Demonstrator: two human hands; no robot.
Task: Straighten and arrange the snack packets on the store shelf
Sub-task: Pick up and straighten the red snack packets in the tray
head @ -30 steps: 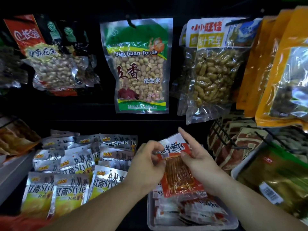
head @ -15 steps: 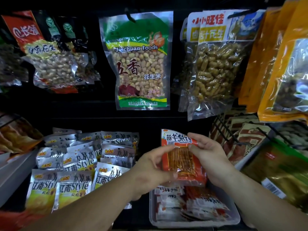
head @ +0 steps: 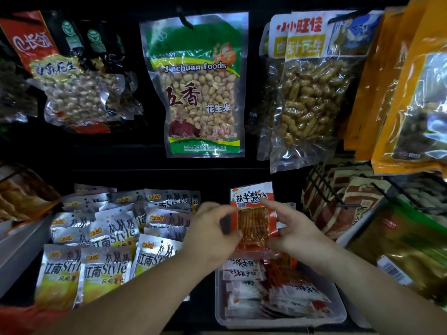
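A red and white snack packet (head: 252, 222) with a clear window of orange sticks stands upright above a clear plastic tray (head: 338, 310). My left hand (head: 212, 234) pinches its left edge with thumb and fingers. My right hand (head: 297, 232) holds its right side, the forefinger laid across the top near the printed header. Several more packets of the same kind (head: 271, 293) lie flat and jumbled in the tray below.
Silver and yellow packets (head: 104, 250) lie in overlapping rows to the left. Peanut bags (head: 200, 93) hang on pegs above, with orange bags (head: 411, 88) at the right. Wire racks with brown packets (head: 348, 204) stand right of the tray.
The held packet went from tilted to upright and was lifted a little higher above the tray. Both hands shifted their hold to its sides.
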